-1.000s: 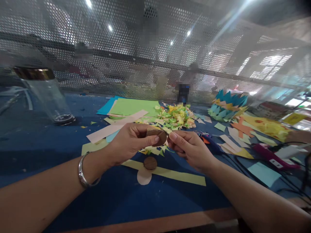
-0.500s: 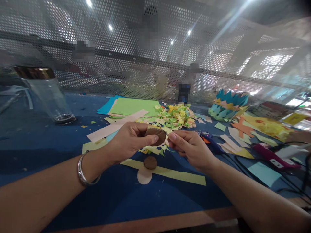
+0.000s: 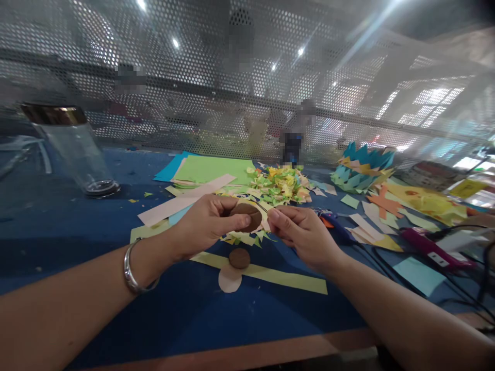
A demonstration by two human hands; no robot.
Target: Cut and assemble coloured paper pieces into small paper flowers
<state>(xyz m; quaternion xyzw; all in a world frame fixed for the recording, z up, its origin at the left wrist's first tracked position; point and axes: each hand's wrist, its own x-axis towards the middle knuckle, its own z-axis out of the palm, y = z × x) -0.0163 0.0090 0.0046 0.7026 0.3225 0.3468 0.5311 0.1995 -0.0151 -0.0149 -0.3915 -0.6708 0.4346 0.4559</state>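
Between its thumb and fingers, my left hand (image 3: 207, 224) holds a brown round disc (image 3: 253, 219) above the table. My right hand (image 3: 296, 232) is closed in a pinch just right of the disc. A thin dark strand (image 3: 263, 207) runs from the disc's upper edge to these fingertips; its kind is too small to tell. Below the hands, a smaller brown wood-grained disc (image 3: 239, 258) lies on a pale yellow paper strip (image 3: 288, 279). Partly under it shows a whitish paper circle (image 3: 229, 281).
Cut paper scraps (image 3: 284, 185) are heaped beyond my hands, beside green sheets (image 3: 216, 170). A glass bottle (image 3: 79, 149) stands at left. On the right are a zigzag-edged paper piece (image 3: 361, 167), a blue-handled tool (image 3: 340, 229), a magenta power strip (image 3: 433, 250) and dark cables.
My left hand has tilted the disc slightly, and a small gap has opened between it and my right fingertips, with the strand showing there. The things on the table have stayed put.
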